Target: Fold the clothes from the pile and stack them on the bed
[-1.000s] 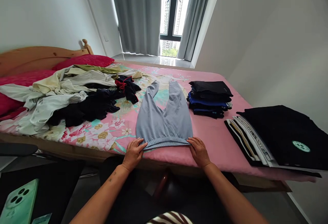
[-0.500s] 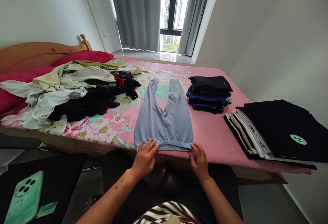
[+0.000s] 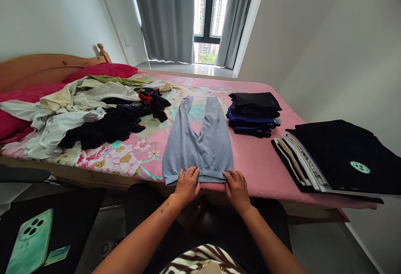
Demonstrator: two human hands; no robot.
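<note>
Grey-blue trousers [image 3: 202, 146] with an elastic waistband lie front up on the bed, legs pointing away and the waistband at the near edge. My left hand [image 3: 187, 185] rests over the left-middle part of the waistband, its fingers on top and thumb by the lower edge, closed on the cloth. At the right end of the waistband, my right hand [image 3: 237, 190] pinches the fabric between thumb and fingers. The fingertips' undersides are hidden.
Loose clothes [image 3: 84, 115] are heaped on the bed's left side by red pillows [image 3: 103, 72]. To the right stand a stack of folded dark clothes [image 3: 254, 113] and a larger folded pile [image 3: 341, 157]. A green phone [image 3: 29, 240] and a card [image 3: 57, 255] lie at lower left.
My left hand has slid right along the waistband. My right hand has moved slightly left and up, drawing the waistband's right end inward a little.
</note>
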